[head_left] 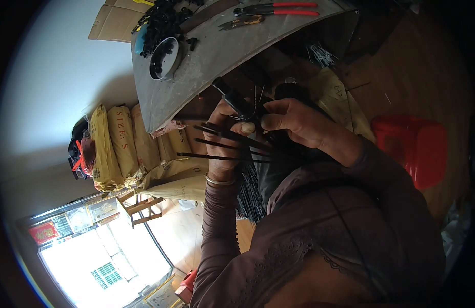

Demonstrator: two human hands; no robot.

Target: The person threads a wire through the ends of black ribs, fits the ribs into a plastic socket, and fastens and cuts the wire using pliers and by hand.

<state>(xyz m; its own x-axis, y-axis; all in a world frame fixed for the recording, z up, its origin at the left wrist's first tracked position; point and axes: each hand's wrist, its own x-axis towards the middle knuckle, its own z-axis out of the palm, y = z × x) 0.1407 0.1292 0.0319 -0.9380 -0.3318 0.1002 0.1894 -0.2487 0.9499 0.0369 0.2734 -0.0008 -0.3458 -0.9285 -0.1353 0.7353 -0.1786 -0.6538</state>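
My left hand [224, 138], with a bracelet at the wrist, is wrapped round a black assembly with a thick cylindrical end [233, 98] that points up and left. Several thin black rods [222, 146] fan out across the palm and wrist. Against the same assembly, my right hand [294, 121] has its thumb and fingers pressed together; whatever they pinch is too small and dark to name. Thin wires [257, 97] stand up between the two hands.
Red-handled pliers [281, 8], a round metal dish [164, 59] and a heap of black parts [168, 20] lie on the grey table [196, 66]. Yellow sacks [119, 141] stand left, a red bin [409, 149] right, a wooden stool [140, 207] lower left.
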